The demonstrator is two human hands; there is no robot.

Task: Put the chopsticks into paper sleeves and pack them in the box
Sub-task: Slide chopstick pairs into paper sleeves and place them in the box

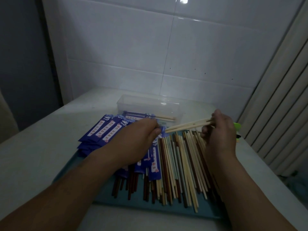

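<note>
**Sleeving step, insertion pending.**
- Right hand point(218, 129) pinches butt ends of pale chopstick pair point(186, 126), just in front of right end of clear plastic box point(126, 100).
- Pair's long axis runs nearly parallel to box front wall, tips pointing left and slightly down.
- Left hand point(140, 135), in front of box's left half, pinches mouth of blue paper sleeve point(162, 130).
- Tips meet sleeve mouth; whether inside it, cannot tell.
- Judged next move: leftward slide along pair's axis, right hand driving, left hand steadying.
- One sleeved pair point(141, 116) lies inside box.
- Loose chopsticks point(180, 164) lie in front of box, roughly perpendicular to it.
</note>
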